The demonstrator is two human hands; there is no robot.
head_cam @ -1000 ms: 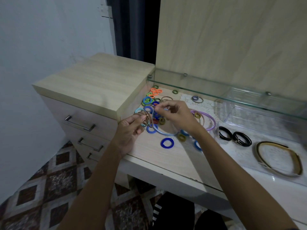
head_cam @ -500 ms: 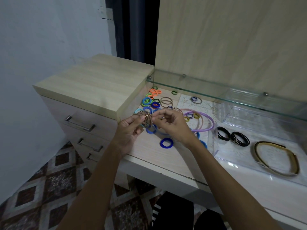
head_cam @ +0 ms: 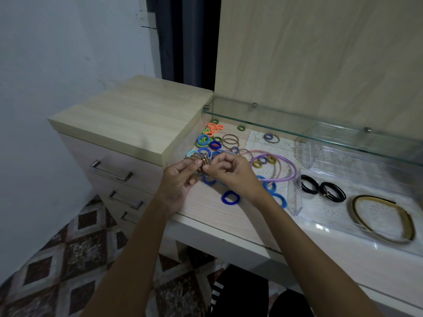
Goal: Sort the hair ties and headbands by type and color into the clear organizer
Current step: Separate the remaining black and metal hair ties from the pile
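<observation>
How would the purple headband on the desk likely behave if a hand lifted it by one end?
The purple headband would probably keep its shape: it lies as one smooth open arc, suggesting a stiff, springy band. It looks thin, so likely light. It may drag along the small hair ties lying inside its curve, and its glossy surface could slip in a loose pinch.

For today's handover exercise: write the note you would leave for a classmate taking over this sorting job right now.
Left hand and right hand both pinch a bundle of thin brown hair ties above the desk.
Done: two black hair ties and a gold headband lie in the clear organizer.
Left: loose blue, green and orange ties and the purple headband remain on the desk, unsorted. Place the brown bundle next.
</observation>
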